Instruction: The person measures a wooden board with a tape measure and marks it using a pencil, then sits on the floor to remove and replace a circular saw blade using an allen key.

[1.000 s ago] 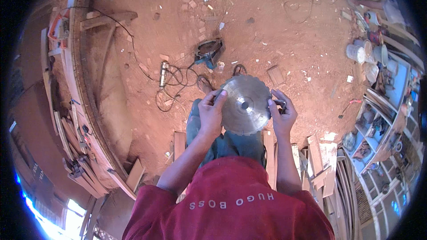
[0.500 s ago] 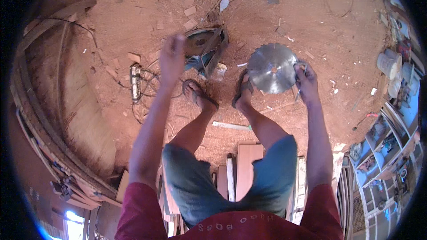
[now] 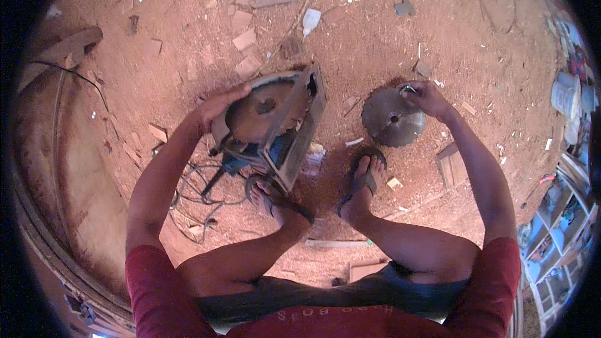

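Observation:
A circular saw (image 3: 269, 125) lies on its side on the sawdust floor, its round guard and base plate turned up. My left hand (image 3: 216, 105) grips the upper left rim of the guard. A loose toothed saw blade (image 3: 392, 117) lies flat on the ground to the right of the saw. My right hand (image 3: 426, 97) rests on the blade's upper right edge, fingers curled on it with a small metal piece. My sandalled feet (image 3: 360, 184) sit just below the saw and the blade.
The saw's black cable (image 3: 200, 191) coils on the floor at lower left. Wood offcuts (image 3: 247, 40) and scraps litter the sawdust above. A curved wooden frame (image 3: 50, 169) runs along the left. Shelves (image 3: 563, 219) with containers stand at the right.
I have bent down closer to the floor. The blade went from held up in both hands to lying on the ground under my right hand. My left hand moved onto the saw.

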Action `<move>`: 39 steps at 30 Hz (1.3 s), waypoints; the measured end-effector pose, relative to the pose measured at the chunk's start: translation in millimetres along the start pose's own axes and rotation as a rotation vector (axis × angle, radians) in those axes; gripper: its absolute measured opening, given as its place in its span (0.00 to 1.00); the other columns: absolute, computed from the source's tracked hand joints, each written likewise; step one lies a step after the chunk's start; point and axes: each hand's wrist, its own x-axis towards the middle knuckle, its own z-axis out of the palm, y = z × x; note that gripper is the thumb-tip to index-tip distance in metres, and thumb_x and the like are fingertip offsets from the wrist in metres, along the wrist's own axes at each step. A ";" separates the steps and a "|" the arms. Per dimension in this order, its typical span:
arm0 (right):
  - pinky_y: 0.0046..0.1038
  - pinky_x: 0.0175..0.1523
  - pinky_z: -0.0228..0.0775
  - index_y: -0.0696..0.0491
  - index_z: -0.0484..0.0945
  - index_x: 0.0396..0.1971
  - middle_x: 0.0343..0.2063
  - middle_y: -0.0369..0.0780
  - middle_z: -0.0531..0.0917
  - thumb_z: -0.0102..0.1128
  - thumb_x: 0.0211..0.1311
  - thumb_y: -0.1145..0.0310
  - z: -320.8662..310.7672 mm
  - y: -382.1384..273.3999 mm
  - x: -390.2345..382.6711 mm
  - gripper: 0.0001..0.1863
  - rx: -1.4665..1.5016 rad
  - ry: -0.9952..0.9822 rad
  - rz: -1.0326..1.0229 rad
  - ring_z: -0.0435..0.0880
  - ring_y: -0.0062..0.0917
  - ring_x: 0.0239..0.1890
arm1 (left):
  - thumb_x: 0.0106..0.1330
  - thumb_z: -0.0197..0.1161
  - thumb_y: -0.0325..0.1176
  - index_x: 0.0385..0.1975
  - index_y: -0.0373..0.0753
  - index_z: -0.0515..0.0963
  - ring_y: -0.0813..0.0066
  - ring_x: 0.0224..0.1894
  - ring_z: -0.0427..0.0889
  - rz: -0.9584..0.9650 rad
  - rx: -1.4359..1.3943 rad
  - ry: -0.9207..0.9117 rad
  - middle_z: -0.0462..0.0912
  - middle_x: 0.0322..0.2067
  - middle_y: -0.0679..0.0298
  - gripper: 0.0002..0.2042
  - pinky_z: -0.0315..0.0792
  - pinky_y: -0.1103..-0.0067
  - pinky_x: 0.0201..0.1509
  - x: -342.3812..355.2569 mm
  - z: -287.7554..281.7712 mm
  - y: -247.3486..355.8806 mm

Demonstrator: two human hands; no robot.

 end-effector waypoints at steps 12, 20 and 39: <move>0.30 0.39 0.79 0.57 0.83 0.41 0.28 0.39 0.84 0.65 0.62 0.58 -13.2 -102.5 -34.2 0.17 -0.197 -0.010 -0.132 0.84 0.25 0.31 | 0.67 0.64 0.41 0.57 0.30 0.71 0.60 0.50 0.82 0.255 -0.252 0.155 0.80 0.51 0.54 0.24 0.77 0.63 0.56 -88.0 55.2 -65.4; 0.23 0.31 0.75 0.59 0.82 0.40 0.24 0.36 0.82 0.63 0.66 0.56 11.0 -174.4 -63.9 0.18 -0.095 0.047 -0.318 0.80 0.19 0.24 | 0.65 0.67 0.34 0.55 0.32 0.72 0.67 0.48 0.81 0.477 -0.284 0.219 0.81 0.47 0.59 0.21 0.76 0.71 0.55 -102.0 81.8 -32.3; 0.42 0.35 0.73 0.56 0.78 0.32 0.22 0.48 0.82 0.66 0.57 0.64 51.9 -198.1 -116.6 0.11 -0.670 0.251 -0.422 0.84 0.44 0.29 | 0.75 0.48 0.48 0.61 0.36 0.67 0.64 0.57 0.75 0.730 -0.377 0.256 0.74 0.57 0.60 0.24 0.69 0.66 0.63 -46.9 135.6 -39.5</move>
